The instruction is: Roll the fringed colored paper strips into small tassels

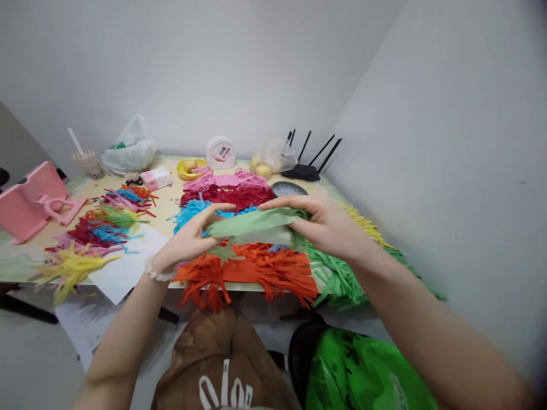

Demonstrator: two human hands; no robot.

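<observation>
A strip of light green tissue paper [252, 224] is stretched level between my two hands above the table's front part. My left hand [188, 239], with a beaded bracelet at its wrist, pinches the strip's left end between thumb and fingers. At the other end my right hand [329, 222] grips it, thumb below and fingers above. Fringed orange paper [252, 267] lies just under the strip. Behind it are fringed blue paper [188, 215], dark red paper [213, 195] and pink paper [233, 180]. Fringed green paper [342, 279] hangs over the edge at right.
Small fringed tassels [102, 228] and a white sheet [137, 256] lie at left, near a pink stand [34, 202]. Along the back are a cup [89, 165], a plastic bag [130, 154], a yellow bowl [182, 171] and a black router [301, 172]. A green bag [363, 370] sits below.
</observation>
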